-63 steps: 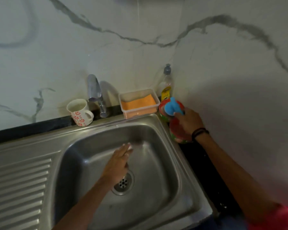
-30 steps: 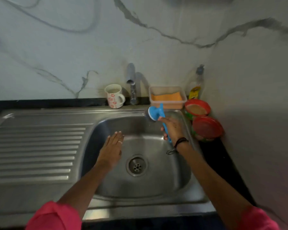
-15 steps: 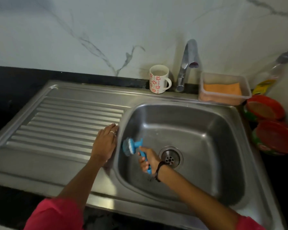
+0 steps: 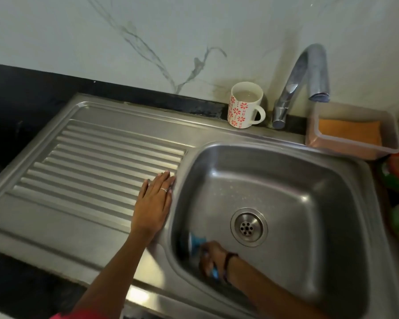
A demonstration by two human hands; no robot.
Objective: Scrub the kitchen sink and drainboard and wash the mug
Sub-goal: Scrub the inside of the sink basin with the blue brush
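One stainless-steel sink occupies the centre and right of the frame; the basin is square with rounded corners, and one round perforated drain sits in its floor. One ribbed drainboard of the same pressed steel fills the left half.

One right hand, lower centre, has its fingers curled round the handle of one blue brush. The brush head bears against the lower-left wall of the basin. The image is blurred here; bristle detail cannot be made out.

One left hand, centre frame, lies flat with fingers straight and close together on the right edge of the drainboard, just beside the basin rim. One ring shows on a finger.

One white ceramic mug, cylindrical, printed with red flowers, stands upright on the rear ledge, upper centre, holding cloudy liquid. One curved metal tap stands just right of it. One clear rectangular plastic tub, upper right, contains one orange sponge.

No legible writing is visible.
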